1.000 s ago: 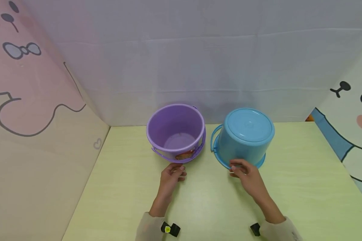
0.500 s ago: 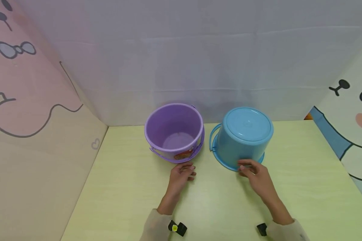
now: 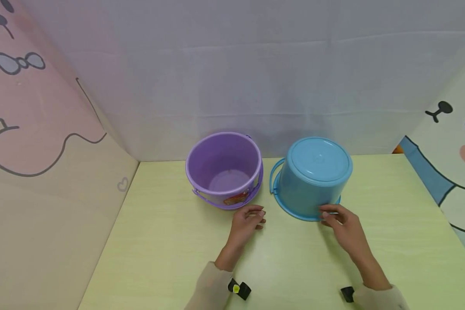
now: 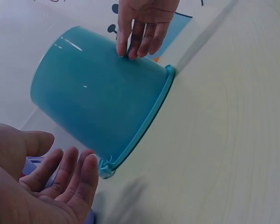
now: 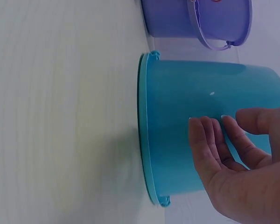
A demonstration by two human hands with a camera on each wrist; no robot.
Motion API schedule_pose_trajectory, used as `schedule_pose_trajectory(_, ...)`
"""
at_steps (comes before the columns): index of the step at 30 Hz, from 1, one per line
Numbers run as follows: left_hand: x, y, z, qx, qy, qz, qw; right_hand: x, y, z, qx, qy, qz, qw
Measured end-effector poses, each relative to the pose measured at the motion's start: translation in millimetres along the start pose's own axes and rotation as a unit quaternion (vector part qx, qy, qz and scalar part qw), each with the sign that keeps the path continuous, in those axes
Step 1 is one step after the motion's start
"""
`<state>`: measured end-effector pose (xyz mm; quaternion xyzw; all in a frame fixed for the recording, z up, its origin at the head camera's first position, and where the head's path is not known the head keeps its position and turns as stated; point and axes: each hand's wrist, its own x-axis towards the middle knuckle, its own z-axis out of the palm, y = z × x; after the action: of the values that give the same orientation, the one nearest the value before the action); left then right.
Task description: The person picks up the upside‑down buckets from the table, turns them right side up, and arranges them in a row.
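Observation:
A blue bucket (image 3: 314,176) stands upside down on the pale green table (image 3: 170,241), right of an upright, empty purple bucket (image 3: 224,170) with its handle down. My right hand (image 3: 335,216) has nearly straight fingers whose tips touch the blue bucket's (image 4: 102,107) side wall just above its rim; the right hand (image 4: 141,25) grips nothing. In the right wrist view the right hand (image 5: 226,156) lies flat against the blue bucket (image 5: 186,102). My left hand (image 3: 251,217) hovers over the table in front of the gap between the buckets, relaxed and holding nothing. The left hand's (image 4: 56,182) fingers are near the blue rim.
A white backdrop (image 3: 236,77) closes the table's far edge right behind the buckets. Cartoon panels stand on the left (image 3: 42,129) and right (image 3: 449,163). The purple bucket (image 5: 200,18) is close to the blue one. Bare tabletop extends in front and to both sides.
Both hands have drifted to the right. The left hand left the front of the purple bucket for the gap between the buckets; the right hand slid right along the blue bucket's lower wall.

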<state>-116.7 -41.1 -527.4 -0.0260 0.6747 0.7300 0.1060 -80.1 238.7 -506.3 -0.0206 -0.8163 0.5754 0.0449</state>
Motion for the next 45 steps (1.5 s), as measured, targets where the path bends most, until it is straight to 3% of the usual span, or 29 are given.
schedule_pose_trajectory(7,3.8,0.3,12.9,0.025,-0.012,0.025,0.9993,-1.3,12,-16,-0.068,0.014,-0.024,0.9973)
schedule_pose_trajectory(13,9.1,-1.1,21.7,0.082,-0.024,0.043,0.9954,-1.7,20,-25,-0.133,0.021,-0.040,0.9901)
schedule_pose_trajectory(18,12.6,-4.1,27.5,0.139,-0.053,0.061,0.9871,-1.8,23,-30,-0.166,0.012,-0.047,0.9850)
schedule_pose_trajectory(21,12.1,-5.5,30.2,0.193,-0.069,0.080,0.9755,-1.9,24,-31,-0.188,0.001,-0.055,0.9807)
schedule_pose_trajectory(24,11.2,-6.0,33.5,0.267,-0.081,0.108,0.9542,-1.9,25,-32,-0.206,-0.016,-0.058,0.9767)
schedule_pose_trajectory(31,10.3,-6.0,42.2,0.431,-0.104,0.172,0.8794,1.9,25,-35,-0.235,-0.052,-0.047,0.9694)
schedule_pose_trajectory(36,11.0,-7.8,47.7,0.512,-0.104,0.191,0.8313,5.8,27,-37,-0.241,-0.081,-0.056,0.9655)
schedule_pose_trajectory(41,10.4,-9.8,50.6,0.581,-0.103,0.208,0.7802,8.7,33,-35,-0.270,-0.101,-0.090,0.9532)
schedule_pose_trajectory(45,10.6,-13.9,52.5,0.615,-0.103,0.212,0.7521,6.4,33,-32,-0.301,-0.106,-0.104,0.9419)
